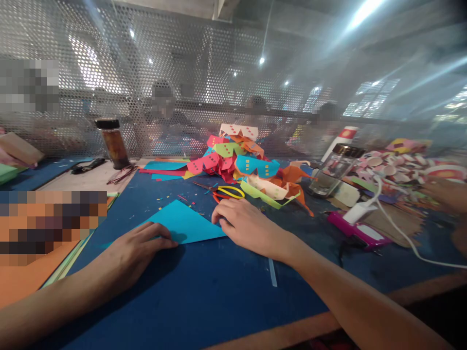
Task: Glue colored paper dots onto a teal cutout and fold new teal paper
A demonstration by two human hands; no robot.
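A folded sheet of light blue paper lies on the dark blue table mat. My left hand rests on the sheet's near left corner, its fingers bent and pressed down on the paper. At the right edge of the sheet my right hand presses down too, with its fingers curled together on the fold. Just beyond my right hand lie scissors with yellow handles.
A heap of folded coloured paper pieces sits behind the scissors. A glass jar, a dark bottle, a pink phone with a white cable and a pile of paper shapes stand around. Orange paper lies at left. A perforated metal screen backs the table.
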